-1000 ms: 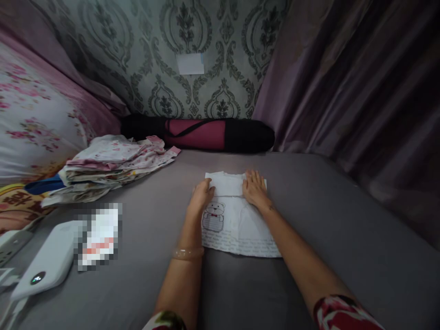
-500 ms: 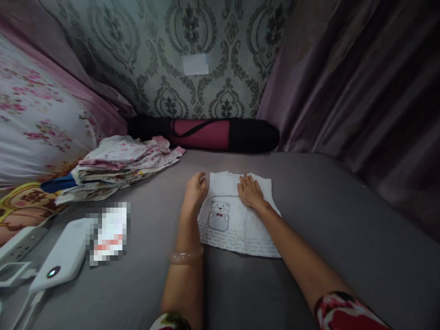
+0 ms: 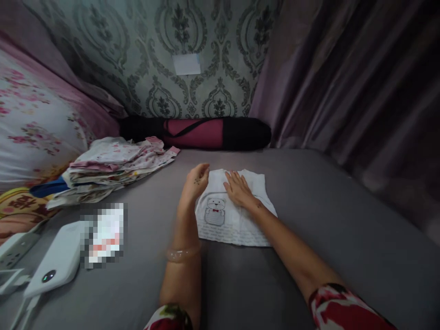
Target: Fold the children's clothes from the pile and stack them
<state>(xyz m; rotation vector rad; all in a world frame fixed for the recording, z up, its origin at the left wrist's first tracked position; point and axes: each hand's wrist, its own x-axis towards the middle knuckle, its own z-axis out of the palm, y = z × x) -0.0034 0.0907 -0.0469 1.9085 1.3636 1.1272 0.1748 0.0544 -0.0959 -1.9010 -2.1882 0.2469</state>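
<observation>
A small white shirt (image 3: 237, 217) with a bear drawing and lines of printed lettering lies flat, its printed hem towards me. My right hand (image 3: 239, 189) rests palm down across its upper middle, fingers stretched out and slightly spread. My left hand (image 3: 197, 181) is turned on its side at the shirt's upper left edge. Its fingers are loosely bent, with a small gap by the thumb, and nothing shows held in it. Whether it touches the cloth is hard to see.
A stack of folded clothes (image 3: 113, 165) lies at the left beside a floral cushion (image 3: 37, 123). Nearer me are a white power bank (image 3: 57, 259) with a cable, a power strip (image 3: 17, 250) and a blurred-out item (image 3: 106, 236). A black and maroon long bag (image 3: 195, 133) lies along the wall.
My right hand has slid left and slightly away from me over the shirt. The left hand's fingers have straightened a little and risen. The whole view has shifted slightly.
</observation>
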